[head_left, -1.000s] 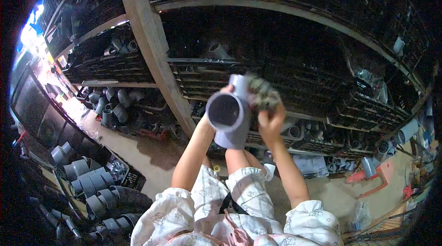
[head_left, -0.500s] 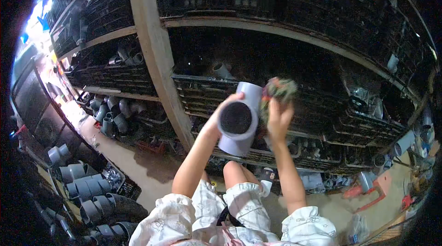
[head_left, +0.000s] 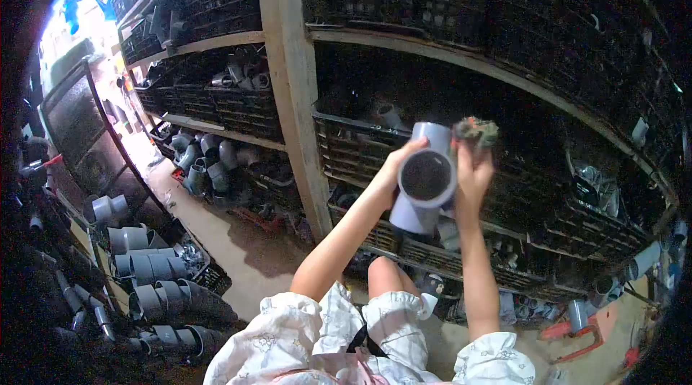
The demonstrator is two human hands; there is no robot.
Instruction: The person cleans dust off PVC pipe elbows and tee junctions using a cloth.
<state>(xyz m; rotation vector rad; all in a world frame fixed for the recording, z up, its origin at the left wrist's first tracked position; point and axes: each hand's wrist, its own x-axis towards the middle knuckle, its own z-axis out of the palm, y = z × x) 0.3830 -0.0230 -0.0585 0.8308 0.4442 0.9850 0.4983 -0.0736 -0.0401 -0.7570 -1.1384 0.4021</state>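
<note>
A grey plastic pipe tee (head_left: 414,218) is held up in front of the shelves, with one round opening facing me. My left hand (head_left: 401,163) is closed around its left side, the fingers partly hidden behind the fitting. On the tee's right side, my right hand (head_left: 473,177) grips a bunched rag (head_left: 477,133) of mottled green and reddish colour. The rag is beside the tee's upper end; blur hides whether the two touch. Behind them, another grey pipe fitting (head_left: 387,114) lies in a black crate (head_left: 353,136).
Wooden shelving with an upright post (head_left: 288,75) carries black crates in front of me. Many grey pipe fittings (head_left: 148,266) are stacked at lower left, near a dark-panelled frame (head_left: 83,118). A red hacksaw-like frame (head_left: 577,345) lies at lower right.
The view has swung left, so the shelves appear farther right. My right hand with the rag has come closer to the tee. My left hand keeps its hold on the tee.
</note>
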